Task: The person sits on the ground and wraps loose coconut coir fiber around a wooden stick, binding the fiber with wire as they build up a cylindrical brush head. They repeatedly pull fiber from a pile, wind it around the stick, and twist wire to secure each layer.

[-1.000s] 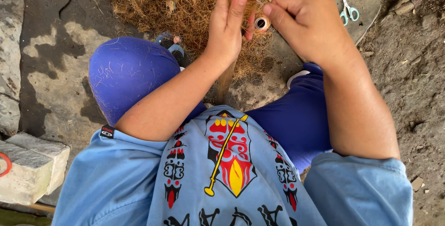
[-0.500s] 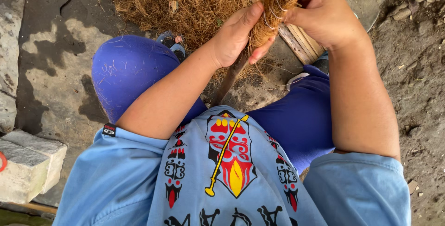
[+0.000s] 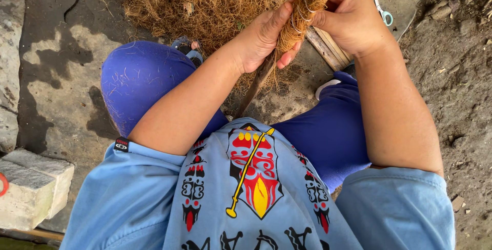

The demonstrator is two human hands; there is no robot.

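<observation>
A roll of brown coir fibre (image 3: 306, 9), bound round with thin pale cord, is held upright at about one o'clock in the head view, its top cut off by the upper edge. It is gripped from both sides — the left hand (image 3: 264, 37) is closed against its lower left flank, fingers curled behind it, while the right hand (image 3: 353, 17) is clamped on its right side, thumb pressed to the fibre. Below the roll, a dark stick (image 3: 254, 87) is seen slanting toward six o'clock. A loose heap of coir (image 3: 189, 1) is spread at eleven o'clock on the concrete floor (image 3: 56, 76). Wooden slats (image 3: 328, 50) lie just under the right hand, and green-handled scissors (image 3: 383, 14) at two o'clock. A pale stone block (image 3: 33, 191) sits at eight o'clock.
</observation>
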